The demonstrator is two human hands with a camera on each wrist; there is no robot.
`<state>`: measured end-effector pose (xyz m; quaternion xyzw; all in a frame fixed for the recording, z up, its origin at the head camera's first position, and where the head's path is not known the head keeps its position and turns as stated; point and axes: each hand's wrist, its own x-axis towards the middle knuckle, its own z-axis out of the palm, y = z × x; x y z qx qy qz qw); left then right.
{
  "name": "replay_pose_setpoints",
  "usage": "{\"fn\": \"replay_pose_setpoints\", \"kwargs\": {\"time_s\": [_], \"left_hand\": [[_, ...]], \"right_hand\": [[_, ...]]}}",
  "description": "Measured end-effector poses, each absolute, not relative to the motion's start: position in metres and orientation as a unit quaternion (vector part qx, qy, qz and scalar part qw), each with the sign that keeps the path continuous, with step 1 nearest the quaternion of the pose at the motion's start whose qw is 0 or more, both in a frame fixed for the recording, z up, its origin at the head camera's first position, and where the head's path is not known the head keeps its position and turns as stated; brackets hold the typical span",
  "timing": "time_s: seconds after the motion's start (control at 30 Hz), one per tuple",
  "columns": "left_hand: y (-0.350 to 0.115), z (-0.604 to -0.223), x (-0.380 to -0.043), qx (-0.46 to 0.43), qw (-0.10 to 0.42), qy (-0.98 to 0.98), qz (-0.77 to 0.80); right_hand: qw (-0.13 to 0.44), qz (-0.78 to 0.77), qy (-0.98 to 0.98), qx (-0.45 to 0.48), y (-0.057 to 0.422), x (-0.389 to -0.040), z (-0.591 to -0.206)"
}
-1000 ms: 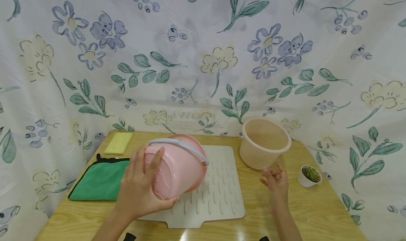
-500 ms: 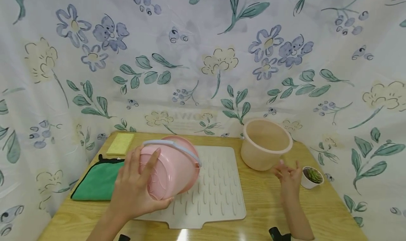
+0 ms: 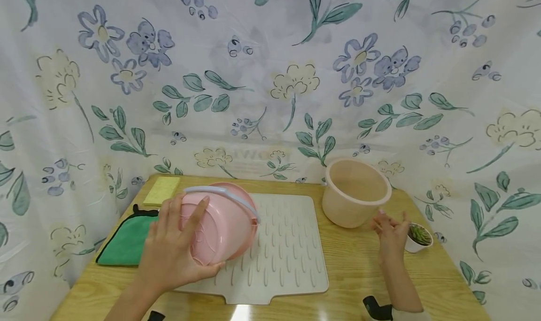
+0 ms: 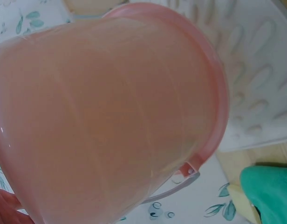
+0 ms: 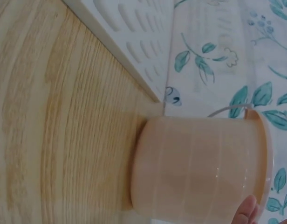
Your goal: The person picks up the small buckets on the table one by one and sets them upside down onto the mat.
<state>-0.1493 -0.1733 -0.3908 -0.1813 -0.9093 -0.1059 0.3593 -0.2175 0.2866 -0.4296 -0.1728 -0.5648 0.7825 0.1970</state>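
My left hand [image 3: 169, 246] grips a pink bucket [image 3: 230, 222] by its base, thumb below and fingers spread over the bottom. The bucket lies tipped on its side over the white mat [image 3: 291, 246], its mouth facing away and to the right. A pale blue-grey handle [image 3: 226, 193] arcs across its upper side. In the left wrist view the pink bucket's wall [image 4: 111, 112] fills most of the picture. My right hand [image 3: 393, 239], fingers loosely bent and holding nothing, hovers just in front of an upright peach bucket [image 3: 346, 210]. One fingertip [image 5: 246, 211] overlaps that bucket in the right wrist view.
Right of my right hand stands a small potted succulent [image 3: 418, 236], partly overlapped by the fingers. A green cloth with black edging [image 3: 124, 241] and a yellow sponge cloth [image 3: 161, 191] lie at the left. Behind the wooden table [image 3: 346, 274] hangs a floral curtain [image 3: 270, 138].
The left hand has carried the pink bucket a little to the left, still tipped. My right hand has drifted right, from the peach bucket's front toward the succulent.
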Motion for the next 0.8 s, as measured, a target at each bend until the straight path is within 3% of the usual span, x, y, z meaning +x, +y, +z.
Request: {"fn": "replay_pose_setpoints", "kwargs": {"time_s": [0.8], "left_hand": [[-0.199, -0.388, -0.143, -0.161, 0.339, -0.925, -0.064]], "right_hand": [[0.198, 0.766, -0.575, -0.207, 0.309, -0.240, -0.418]]}}
